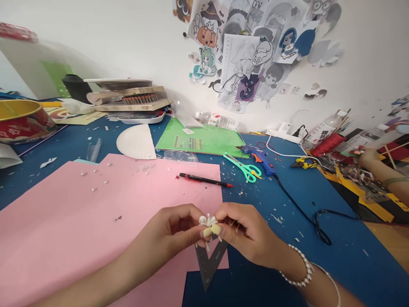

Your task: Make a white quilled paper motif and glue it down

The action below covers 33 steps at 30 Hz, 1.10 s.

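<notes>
In the head view my left hand (180, 226) and my right hand (246, 230) meet near the bottom middle. Both are closed in a pinch on one small white piece of coiled cord (209, 220), which shows loops at its top. The thumb tips, with pale yellow nails, press against its near side, and parts of it are hidden by the fingers. Below the hands lies a dark grey triangle ruler (207, 273), partly on pink paper (128, 247) and partly on the blue table. A black and red pen (204, 179) rests on the paper beyond the hands.
Teal scissors (244, 168) and a blue glue gun (263, 160) with a black cable lie ahead on the right. Small pearl-like beads (95, 189) dot the paper. A green sheet (217, 138) lies by the wall. Another person's hand (367, 158) is at the far right.
</notes>
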Motion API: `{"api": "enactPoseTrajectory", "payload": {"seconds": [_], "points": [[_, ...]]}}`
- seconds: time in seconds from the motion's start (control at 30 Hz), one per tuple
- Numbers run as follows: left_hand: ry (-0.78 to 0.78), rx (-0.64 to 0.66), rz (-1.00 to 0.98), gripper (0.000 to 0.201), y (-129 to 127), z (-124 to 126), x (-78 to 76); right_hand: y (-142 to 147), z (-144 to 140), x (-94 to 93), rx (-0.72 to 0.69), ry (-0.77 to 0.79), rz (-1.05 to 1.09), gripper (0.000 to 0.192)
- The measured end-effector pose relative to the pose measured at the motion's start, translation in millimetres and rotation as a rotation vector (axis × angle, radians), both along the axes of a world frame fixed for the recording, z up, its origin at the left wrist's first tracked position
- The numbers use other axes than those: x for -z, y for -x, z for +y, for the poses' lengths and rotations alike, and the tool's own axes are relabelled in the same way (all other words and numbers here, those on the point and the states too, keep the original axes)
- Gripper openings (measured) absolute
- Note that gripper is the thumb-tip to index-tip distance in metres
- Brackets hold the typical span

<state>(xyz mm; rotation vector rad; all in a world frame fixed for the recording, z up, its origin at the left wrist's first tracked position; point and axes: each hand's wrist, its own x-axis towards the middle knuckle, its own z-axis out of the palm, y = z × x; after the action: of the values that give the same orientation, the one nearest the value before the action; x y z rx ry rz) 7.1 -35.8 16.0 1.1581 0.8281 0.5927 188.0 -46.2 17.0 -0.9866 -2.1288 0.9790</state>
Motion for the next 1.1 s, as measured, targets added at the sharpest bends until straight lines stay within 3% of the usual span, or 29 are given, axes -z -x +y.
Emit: {"api": "enactPoseTrajectory", "payload": {"seconds": [0.23,0.37,0.67,0.9,1.1], "points": [[0.014,0.014,-0.018,0.005,0,-2,0.8,7,-7,1.3,0.085,-0.014,0.106,0.011],[0.033,-0.005,-0.066,0.003,1,-4,1.4,9,-8,7.1,0.109,-0.113,0.106,0.009],[0.173,0.066,-0.212,0.005,0,-2,2.5,4,0,15.0,-0.022,-0.336,0.109,0.022],[0.236,0.075,-0.168,0.007,-2,-3,-2.6,-1,3,13.4,0.024,-0.449,0.060,0.015],[0.252,0.017,-0.116,0.010,-3,-3,-7.6,-1,-1,11.2,0.046,-0.435,0.043,0.015]]}}
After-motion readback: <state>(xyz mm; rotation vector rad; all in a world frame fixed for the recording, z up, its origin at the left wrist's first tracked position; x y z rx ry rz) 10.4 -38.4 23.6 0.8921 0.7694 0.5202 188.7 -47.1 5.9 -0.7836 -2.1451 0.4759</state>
